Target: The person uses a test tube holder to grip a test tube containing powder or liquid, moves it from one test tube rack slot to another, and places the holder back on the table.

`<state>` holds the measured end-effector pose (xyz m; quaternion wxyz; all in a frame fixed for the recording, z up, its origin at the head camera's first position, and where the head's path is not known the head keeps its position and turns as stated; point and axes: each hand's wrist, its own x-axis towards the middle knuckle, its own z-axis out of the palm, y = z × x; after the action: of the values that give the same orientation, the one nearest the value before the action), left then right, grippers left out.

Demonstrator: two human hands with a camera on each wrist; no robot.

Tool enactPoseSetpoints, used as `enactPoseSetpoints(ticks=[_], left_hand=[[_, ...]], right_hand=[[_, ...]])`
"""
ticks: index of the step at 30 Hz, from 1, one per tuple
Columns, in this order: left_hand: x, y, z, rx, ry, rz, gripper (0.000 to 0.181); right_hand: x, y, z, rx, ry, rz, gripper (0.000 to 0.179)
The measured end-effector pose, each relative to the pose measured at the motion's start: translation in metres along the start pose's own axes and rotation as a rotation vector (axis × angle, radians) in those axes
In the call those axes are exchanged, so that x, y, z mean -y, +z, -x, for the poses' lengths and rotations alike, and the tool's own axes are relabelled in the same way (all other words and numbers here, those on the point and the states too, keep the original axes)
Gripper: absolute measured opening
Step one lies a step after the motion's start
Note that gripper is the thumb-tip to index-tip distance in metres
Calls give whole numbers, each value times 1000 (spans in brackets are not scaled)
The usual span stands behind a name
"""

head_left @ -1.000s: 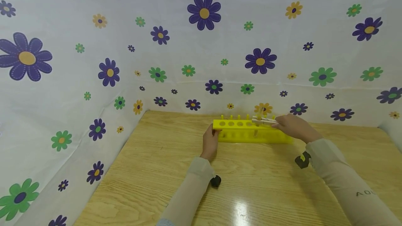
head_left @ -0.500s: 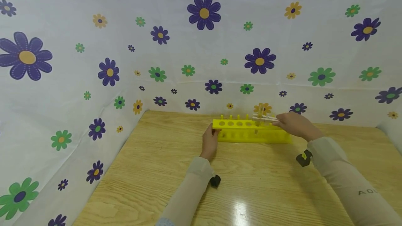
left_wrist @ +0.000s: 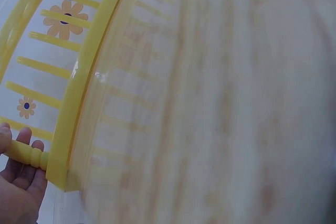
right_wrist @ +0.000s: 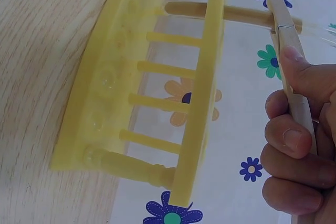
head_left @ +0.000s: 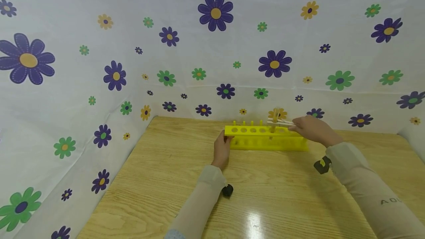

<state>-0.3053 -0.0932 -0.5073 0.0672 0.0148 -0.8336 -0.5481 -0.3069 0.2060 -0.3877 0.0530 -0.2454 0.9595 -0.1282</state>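
Note:
A yellow test tube rack (head_left: 259, 131) stands on the table near the back wall. My left hand (head_left: 221, 150) is at its left end, fingers and thumb around the end post (left_wrist: 23, 153) in the left wrist view. My right hand (head_left: 312, 130) grips a wooden test tube holder (right_wrist: 286, 35), thumb on top and fingers curled below. Its jaws clasp a glass test tube (right_wrist: 241, 14) of brownish liquid near the upper part. The tube passes through a hole in the rack's top bar, its rounded bottom (right_wrist: 176, 8) hanging between the top bar and the base.
The wood-grain table (head_left: 186, 180) meets a white flower-printed cloth (head_left: 199, 54) at the back and left. Several pegs (head_left: 244, 123) stick up along the rack's rear. Other rack holes (head_left: 234, 130) hold no tubes. Dark wrist devices (head_left: 227, 190) hang at both sleeves.
My right hand has risen slightly, lifting the holder and the test tube higher in the rack hole. My left hand stays at the rack's left end.

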Motion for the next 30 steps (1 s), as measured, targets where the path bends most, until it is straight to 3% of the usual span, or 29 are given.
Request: enactPoseSetpoints(ticks=[10,30], left_hand=[[0,1,-1,-7,-9,14,20],[1,1,-2,-2,-14,15,20]], right_hand=[[5,-11,3,28,16,29,51],[8,-24,0,-20,-22,61,43]])
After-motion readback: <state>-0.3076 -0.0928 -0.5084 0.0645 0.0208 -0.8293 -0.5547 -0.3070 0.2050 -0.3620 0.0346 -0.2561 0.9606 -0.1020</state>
